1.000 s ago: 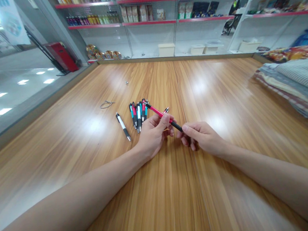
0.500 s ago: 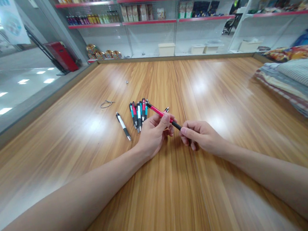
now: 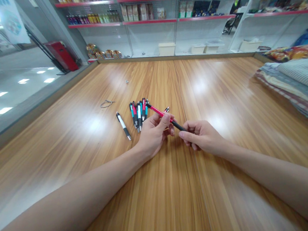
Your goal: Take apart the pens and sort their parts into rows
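Note:
A red and black pen (image 3: 156,110) slants between my two hands above the table. My left hand (image 3: 156,132) pinches its barrel between thumb and fingers. My right hand (image 3: 198,135) is closed around the black grip end, with the thumb below it and the tip hidden by the fingers. Behind my left hand lies a bunch of pens (image 3: 139,113) in white, teal and red, with another pen (image 3: 167,109) partly hidden behind my fingers. One white pen (image 3: 122,124) with a black grip lies apart to the left.
The wooden table (image 3: 127,216) has a raised rim along its far edge. A thin grey loop (image 3: 107,103) and a small shiny bit (image 3: 126,81) lie farther back. Folded cloths (image 3: 293,83) are stacked at the right. Shelves of goods (image 3: 147,11) stand beyond.
My right thumb has shifted slightly down and left, showing more of the pen's black grip. The left hand stays almost still; the pen's far end has dipped very slightly.

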Available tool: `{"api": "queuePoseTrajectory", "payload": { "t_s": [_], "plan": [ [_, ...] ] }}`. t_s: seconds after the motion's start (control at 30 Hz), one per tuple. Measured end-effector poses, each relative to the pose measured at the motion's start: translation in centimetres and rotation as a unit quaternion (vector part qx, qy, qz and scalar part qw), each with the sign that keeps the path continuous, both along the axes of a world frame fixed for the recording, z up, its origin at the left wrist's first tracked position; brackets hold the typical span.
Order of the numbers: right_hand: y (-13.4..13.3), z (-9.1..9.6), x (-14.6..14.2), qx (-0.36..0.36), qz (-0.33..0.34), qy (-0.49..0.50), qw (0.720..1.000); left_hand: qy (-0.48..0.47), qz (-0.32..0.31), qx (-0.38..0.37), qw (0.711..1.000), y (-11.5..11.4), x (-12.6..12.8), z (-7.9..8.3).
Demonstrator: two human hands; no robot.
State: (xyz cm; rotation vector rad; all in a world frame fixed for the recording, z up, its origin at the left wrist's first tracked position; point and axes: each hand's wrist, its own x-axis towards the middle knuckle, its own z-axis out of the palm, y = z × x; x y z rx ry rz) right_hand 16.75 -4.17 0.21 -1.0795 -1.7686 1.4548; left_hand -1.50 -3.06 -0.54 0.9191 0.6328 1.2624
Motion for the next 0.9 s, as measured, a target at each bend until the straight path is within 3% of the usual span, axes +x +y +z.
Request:
{"api": "queuePoseTrajectory", "payload": {
  "t_s": [0.2, 0.5, 0.67, 0.9],
  "plan": [
    [-0.05, 0.15, -0.13, -0.001, 0.012, -0.002, 1.000, -0.010, -0.015, -0.002, 1.000, -0.05, 0.01, 0.01],
    [-0.22, 0.01, 0.02, -0.003, -0.018, 0.028, 0.999, -0.034, 0.020, 0.004, 0.999, 0.05, 0.00, 0.07],
    [-0.12, 0.01, 0.05, -0.009, -0.016, 0.031, 0.999, 0.010, -0.037, 0.031, 0.999, -0.11, -0.08, 0.03],
    [0.52, -0.22, 0.50, -0.065, 0.036, 0.052, 0.996, 0.007, -0.013, 0.025, 1.000, -0.04, -0.18, -0.15]
  ]
}}
